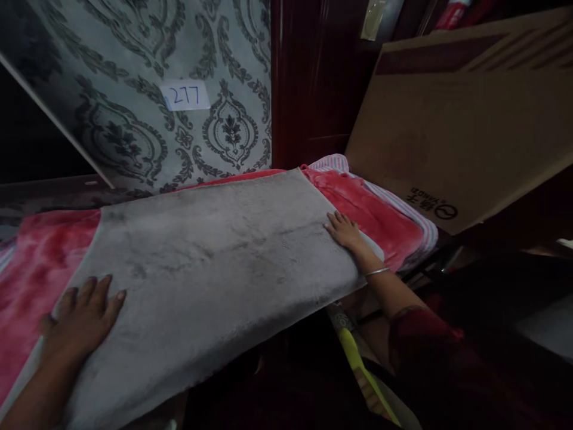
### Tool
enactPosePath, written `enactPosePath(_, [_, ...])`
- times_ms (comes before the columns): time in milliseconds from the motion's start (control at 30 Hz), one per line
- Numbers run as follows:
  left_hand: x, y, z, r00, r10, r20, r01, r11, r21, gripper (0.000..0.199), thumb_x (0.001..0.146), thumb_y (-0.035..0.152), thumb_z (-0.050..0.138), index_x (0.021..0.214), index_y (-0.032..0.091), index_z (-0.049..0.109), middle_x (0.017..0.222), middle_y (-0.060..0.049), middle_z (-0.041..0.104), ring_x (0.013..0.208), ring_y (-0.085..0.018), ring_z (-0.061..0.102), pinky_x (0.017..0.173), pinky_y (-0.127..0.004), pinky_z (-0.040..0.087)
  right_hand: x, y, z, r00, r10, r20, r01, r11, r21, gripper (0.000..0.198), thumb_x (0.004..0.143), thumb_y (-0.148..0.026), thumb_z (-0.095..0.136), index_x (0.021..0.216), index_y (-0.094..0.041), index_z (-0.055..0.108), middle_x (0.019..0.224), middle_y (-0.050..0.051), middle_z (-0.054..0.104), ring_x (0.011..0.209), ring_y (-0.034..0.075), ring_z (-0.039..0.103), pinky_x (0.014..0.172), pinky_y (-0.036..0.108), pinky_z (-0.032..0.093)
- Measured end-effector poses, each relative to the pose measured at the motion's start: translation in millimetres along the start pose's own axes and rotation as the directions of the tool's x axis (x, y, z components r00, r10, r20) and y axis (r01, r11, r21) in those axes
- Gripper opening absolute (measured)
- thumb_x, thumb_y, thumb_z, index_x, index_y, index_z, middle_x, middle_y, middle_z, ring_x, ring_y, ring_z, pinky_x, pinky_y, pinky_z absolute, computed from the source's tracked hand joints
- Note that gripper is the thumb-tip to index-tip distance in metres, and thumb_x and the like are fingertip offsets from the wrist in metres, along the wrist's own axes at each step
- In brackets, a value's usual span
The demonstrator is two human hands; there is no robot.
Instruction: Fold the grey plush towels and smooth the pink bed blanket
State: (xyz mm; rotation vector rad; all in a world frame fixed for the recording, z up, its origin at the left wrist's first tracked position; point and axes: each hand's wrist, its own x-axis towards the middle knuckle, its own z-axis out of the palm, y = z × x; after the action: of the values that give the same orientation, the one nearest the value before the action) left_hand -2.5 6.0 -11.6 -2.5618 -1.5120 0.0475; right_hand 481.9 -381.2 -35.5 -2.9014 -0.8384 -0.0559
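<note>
A grey plush cloth lies spread over a long, narrow surface, its near edge hanging down. My left hand rests flat near its left edge, fingers spread. Toward the cloth's right end, my right hand also lies flat with fingers apart; a silver bangle circles that wrist. Beneath the grey cloth, a red plush cover shows at the right, at the far left and as a strip along the back. A striped cloth edges out under the red at the right.
Patterned wallpaper with a paper marked 277 stands behind. A dark red door and a large cardboard box bound the back right. Below the near edge is a yellow-green strip; a dark panel stands left.
</note>
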Motion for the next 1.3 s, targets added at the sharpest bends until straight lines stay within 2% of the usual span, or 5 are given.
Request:
enactPosePath(367, [-6, 14, -13, 0.997, -0.076, 0.01, 0.076, 0.979, -0.189, 0.084, 0.096, 0.058, -0.001, 0.162, 0.017, 0.032, 0.173, -0.011, 0.021, 0.159, -0.034, 0.018, 0.121, -0.065, 0.02, 53, 20, -15, 0.944, 0.329, 0.021, -0.322, 0.908, 0.267, 0.044, 0.103, -0.04, 0.048, 0.122, -0.01, 0.072, 0.121, 0.021, 0.072, 0.11, 0.031, 0.068, 0.087, 0.036, 0.052])
enactPosePath(800, [-7, 11, -14, 0.998, -0.043, 0.036, 0.048, 0.989, -0.142, 0.077, 0.1, 0.053, 0.008, 0.163, 0.014, 0.027, 0.173, -0.015, 0.018, 0.158, -0.037, 0.017, 0.12, -0.067, 0.02, 47, 16, -10, 0.901, 0.429, -0.067, -0.396, 0.875, 0.278, 0.035, 0.099, -0.028, 0.054, 0.126, -0.012, 0.069, 0.122, 0.02, 0.07, 0.114, 0.03, 0.064, 0.09, 0.037, 0.051])
enactPosePath(933, [-10, 17, -23, 0.995, -0.065, 0.075, 0.074, 0.988, -0.135, 0.074, 0.102, 0.05, 0.012, 0.163, 0.013, 0.027, 0.173, -0.016, 0.018, 0.158, -0.04, 0.016, 0.12, -0.07, 0.017, 41, -4, -12, 0.952, 0.248, -0.178, -0.21, 0.955, 0.209, 0.051, 0.101, -0.031, 0.049, 0.148, -0.015, 0.053, 0.151, 0.02, 0.052, 0.137, 0.034, 0.047, 0.107, 0.049, 0.044])
enactPosePath(1133, [-17, 124, -45, 0.962, 0.273, 0.004, -0.271, 0.956, -0.115, 0.068, 0.102, 0.048, 0.029, 0.161, 0.014, 0.034, 0.17, -0.017, 0.027, 0.158, -0.035, 0.019, 0.125, -0.062, 0.017, 25, -70, 2, 0.945, -0.297, -0.133, 0.311, 0.945, 0.101, 0.062, 0.105, -0.049, 0.035, 0.161, -0.024, 0.038, 0.169, 0.012, 0.028, 0.155, 0.036, 0.022, 0.12, 0.061, 0.026])
enactPosePath(1300, [-40, 267, -55, 0.697, 0.716, -0.044, -0.696, 0.66, -0.281, 0.073, 0.102, 0.055, 0.037, 0.165, 0.019, 0.025, 0.173, -0.013, 0.016, 0.161, -0.03, 0.012, 0.129, -0.056, 0.01, 11, -96, 20, 0.923, -0.383, -0.035, 0.385, 0.921, 0.057, 0.061, 0.106, -0.052, 0.031, 0.162, -0.029, 0.035, 0.17, 0.006, 0.028, 0.155, 0.033, 0.022, 0.122, 0.063, 0.022])
